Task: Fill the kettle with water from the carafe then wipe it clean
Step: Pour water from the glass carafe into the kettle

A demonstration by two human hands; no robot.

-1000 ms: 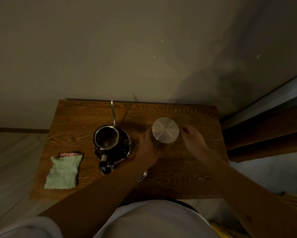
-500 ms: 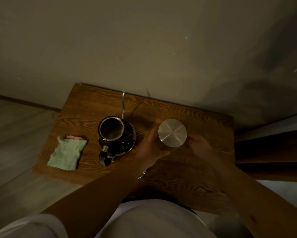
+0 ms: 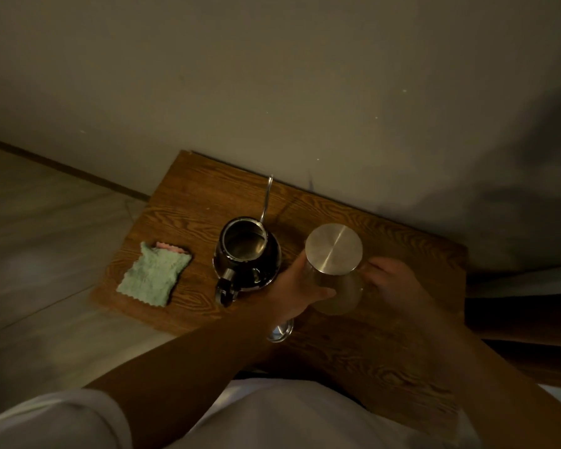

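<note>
From the head view, I look down on a small wooden tabletop [image 3: 188,202] that stands against a wall. My left hand [image 3: 297,286] is wrapped around the glass body of the carafe [image 3: 336,286], with the thumb across its near side, so this hand is grasping it. My right hand [image 3: 387,280] is at the right side of the carafe, at the place where its handle should be. The fingers [image 3: 374,265] are curled there, but the glass and the dim light hide the handle, so I cannot tell if they are truly closed on it. The carafe stands upright, and its round metal lid [image 3: 333,247] is on top.

The kettle [image 3: 245,254] is just to the left of the carafe, near my left hand but not touching the glass. It is open on top and looks empty or almost empty inside. Its thin spout [image 3: 266,197] points away from me to the wall, and its handle [image 3: 225,288] points toward me. A small metal lid [image 3: 280,330] lies half hidden under my left wrist; I think it belongs to the kettle.

So the pour must go to the left, over a short way. I judge that the carafe lid should come off first, or be checked. The green cloth [image 3: 152,273] lies farther left, well apart, and waits for the wiping.
</note>
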